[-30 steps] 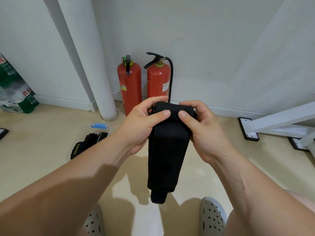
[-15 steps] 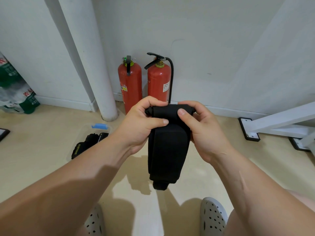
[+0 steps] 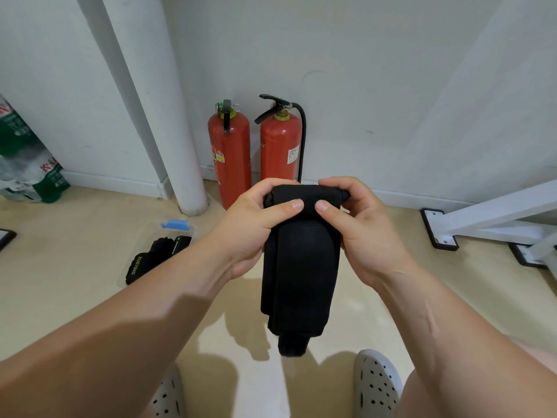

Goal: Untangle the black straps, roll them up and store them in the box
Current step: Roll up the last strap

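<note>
Left hand (image 3: 256, 224) and right hand (image 3: 358, 227) are clamped on the two ends of the roll (image 3: 304, 193) at the top of the black strap (image 3: 301, 267), which is held in the air above the floor (image 3: 75, 267). Since a second ago the flat folded top has been turned over into a thicker roll, so rolling is judged to be under way, with a long tail left hanging. To the left, the clear box (image 3: 150, 230) on the floor already holds other black straps (image 3: 156, 257).
</note>
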